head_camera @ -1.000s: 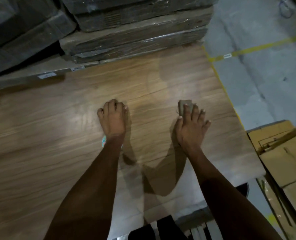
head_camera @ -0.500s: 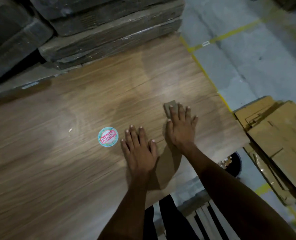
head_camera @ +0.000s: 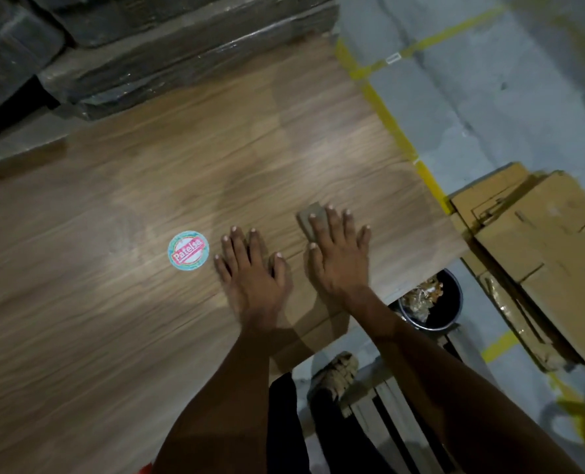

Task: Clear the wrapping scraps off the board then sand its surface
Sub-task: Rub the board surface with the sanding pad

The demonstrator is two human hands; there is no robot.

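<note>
A large wood-grain board [head_camera: 147, 186] fills most of the view. My right hand [head_camera: 339, 258] lies flat near the board's front right corner, its straight fingers pressing a small grey-brown piece of sandpaper [head_camera: 310, 217] onto the surface. My left hand [head_camera: 253, 271] rests flat on the board just to its left, fingers spread and holding nothing. A round sticker [head_camera: 188, 250] with red lettering sits on the board left of my left hand. No wrapping scraps show on the board.
Stacked plastic-wrapped boards [head_camera: 168, 53] lie along the far edge. Flattened cardboard boxes [head_camera: 540, 254] sit on the floor to the right. A black bucket [head_camera: 431, 299] with scraps stands below the board's front right corner. Yellow floor tape [head_camera: 397, 131] runs along the right edge.
My left hand slid right, off the sticker, and now lies beside my right hand. The right hand drew the sandpaper back toward the board's front right corner. The view shifted right.
</note>
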